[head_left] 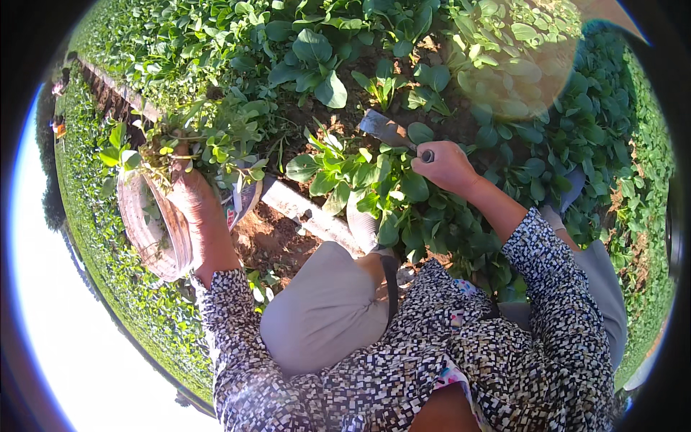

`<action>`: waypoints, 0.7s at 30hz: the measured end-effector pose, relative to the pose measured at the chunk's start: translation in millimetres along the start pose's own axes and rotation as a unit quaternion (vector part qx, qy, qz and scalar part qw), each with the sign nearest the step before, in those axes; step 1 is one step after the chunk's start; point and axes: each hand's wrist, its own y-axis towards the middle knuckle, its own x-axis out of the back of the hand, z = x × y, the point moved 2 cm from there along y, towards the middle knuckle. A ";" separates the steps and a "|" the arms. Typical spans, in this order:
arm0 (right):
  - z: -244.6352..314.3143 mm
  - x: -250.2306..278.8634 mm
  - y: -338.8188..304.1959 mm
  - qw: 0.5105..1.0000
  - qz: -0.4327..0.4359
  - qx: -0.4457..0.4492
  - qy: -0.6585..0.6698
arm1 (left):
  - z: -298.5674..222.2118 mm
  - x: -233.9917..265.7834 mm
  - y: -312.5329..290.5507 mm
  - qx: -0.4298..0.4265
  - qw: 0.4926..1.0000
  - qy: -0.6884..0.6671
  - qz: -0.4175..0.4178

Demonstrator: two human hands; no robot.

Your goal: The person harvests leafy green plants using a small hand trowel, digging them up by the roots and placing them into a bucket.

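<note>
On the left, my left hand point(193, 205) is closed around a bunch of small uprooted green plants point(219, 137), their leaves sticking out past the fingers. Just beside this hand is a pale, see-through plastic tub point(137, 227), tilted, its round rim against or close to the wrist; I cannot tell whether they touch. My right hand point(448, 169) grips the handle of a small hand tool with a flat metal blade point(381, 128), like a scraper or trowel. The blade points left above the leafy green plants point(360, 173) growing in front of me.
Dense beds of leafy greens point(313, 61) spread ahead and to the right. A pale narrow border point(309, 212) runs diagonally past my bent knee point(324, 309). Bare brown soil point(263, 241) shows beside it. At the far left edge is a small orange spot point(59, 129).
</note>
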 end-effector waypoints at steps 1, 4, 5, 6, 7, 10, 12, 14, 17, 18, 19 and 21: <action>-3.9 2.4 -1.8 1.000 -0.001 0.007 0.005 | -26.2 13.5 -3.3 -0.040 0.993 0.106 -0.024; -7.2 7.5 -5.7 0.999 -0.013 -0.019 -0.033 | -79.8 87.5 27.3 -0.108 0.922 0.362 -0.090; -5.7 9.1 -3.4 0.998 -0.012 -0.026 -0.051 | -87.7 112.4 38.9 -0.089 0.891 0.432 -0.104; 0.6 9.5 -1.7 0.999 -0.006 -0.015 -0.046 | -98.7 140.1 51.3 -0.059 0.851 0.510 -0.112; 8.2 4.4 -0.3 0.999 0.004 -0.005 -0.038 | -108.0 167.3 58.7 -0.023 0.805 0.582 -0.109; 16.6 -4.0 0.9 0.999 0.033 -0.015 -0.036 | -101.8 184.5 48.3 0.097 0.718 0.687 -0.050; 24.0 -5.1 -0.3 0.999 0.042 -0.002 -0.026 | -93.5 166.9 49.4 0.081 0.659 0.747 -0.031; 23.7 -3.3 0.1 0.998 0.044 -0.007 -0.050 | -93.9 109.9 44.2 -0.068 0.676 0.733 -0.045; 29.7 1.5 3.9 0.996 0.038 -0.015 -0.082 | -69.2 -7.5 0.8 -0.171 0.824 0.536 0.065; 42.2 -3.2 9.5 0.995 0.046 0.005 -0.091 | -60.9 -24.4 -7.2 -0.138 0.859 0.477 0.126; 53.6 -10.1 15.6 0.993 0.052 0.022 -0.105 | -21.6 -18.4 -4.9 -0.113 0.819 0.533 0.179; 61.9 -23.9 29.3 0.990 0.041 0.088 -0.098 | 57.3 -27.4 -20.1 0.085 0.763 0.584 0.263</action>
